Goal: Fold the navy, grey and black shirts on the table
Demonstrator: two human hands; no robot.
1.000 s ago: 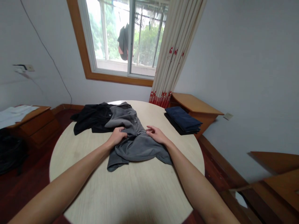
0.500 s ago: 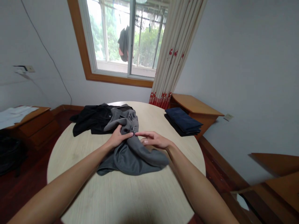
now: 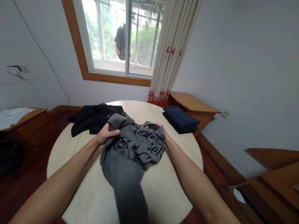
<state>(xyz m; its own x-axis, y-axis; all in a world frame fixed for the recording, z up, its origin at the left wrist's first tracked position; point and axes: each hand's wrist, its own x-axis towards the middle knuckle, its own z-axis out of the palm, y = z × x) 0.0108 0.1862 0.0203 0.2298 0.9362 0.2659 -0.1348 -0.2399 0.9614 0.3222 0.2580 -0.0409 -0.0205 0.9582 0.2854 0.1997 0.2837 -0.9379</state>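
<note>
A grey shirt (image 3: 130,155) with black printed lettering is bunched over the middle of the round table, and its lower part trails toward me past the bottom of the picture. On its left side my left hand (image 3: 106,134) is closed round a fold, thumb on top. My right hand (image 3: 163,128) grips the shirt's right side; the cloth covers most of its fingers. Just beyond the left hand lies a crumpled black garment (image 3: 90,118) with a small white mark.
The round pale table (image 3: 77,165) spans the foreground. A stack of folded dark clothes (image 3: 182,119) sits at its right edge, near a wooden desk (image 3: 191,101). Behind are a window (image 3: 127,40) and a curtain (image 3: 171,53). A wooden cabinet (image 3: 32,124) stands left.
The grey shirt has been lifted and turned, so its lettering now shows and its lower part trails toward me. My hands have moved apart, the right one going behind the cloth.
</note>
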